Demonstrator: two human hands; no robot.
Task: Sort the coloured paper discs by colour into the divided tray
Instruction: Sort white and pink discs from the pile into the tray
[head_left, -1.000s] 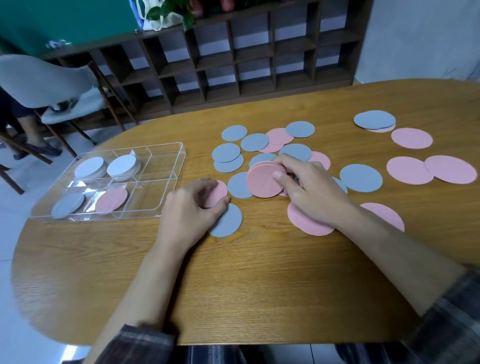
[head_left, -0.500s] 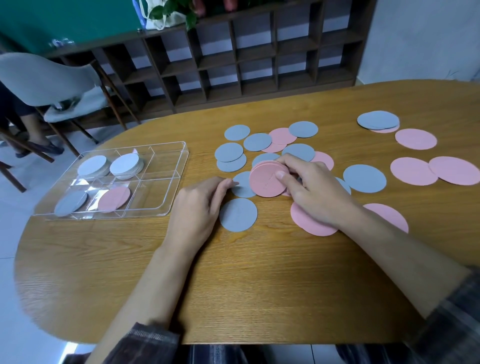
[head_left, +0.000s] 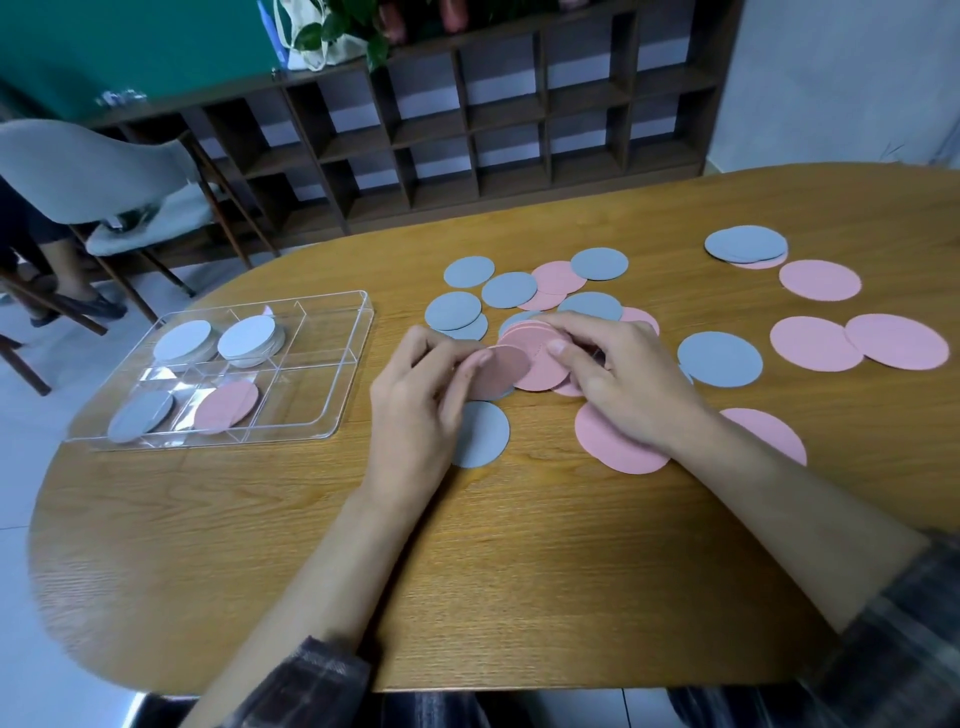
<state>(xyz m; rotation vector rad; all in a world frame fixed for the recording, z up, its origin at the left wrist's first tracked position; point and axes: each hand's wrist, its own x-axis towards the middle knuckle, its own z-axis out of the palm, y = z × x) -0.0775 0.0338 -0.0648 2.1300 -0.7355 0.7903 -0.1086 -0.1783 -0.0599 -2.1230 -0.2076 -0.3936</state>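
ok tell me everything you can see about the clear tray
The clear tray looks like see-through plastic, a shallow rectangle split by thin walls into six compartments. It lies flat on the wooden table, left of both hands, touched by neither. Three compartments hold grey discs, one holds pink discs; the two on the right look empty.

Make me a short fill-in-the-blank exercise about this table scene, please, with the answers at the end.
1. The clear plastic divided tray lies to the ____ of both hands.
2. The left hand holds a ____ paper disc.
3. The oval table is made of ____.
4. The small pink stack is held by the ____ hand.

Answers: left; pink; wood; right
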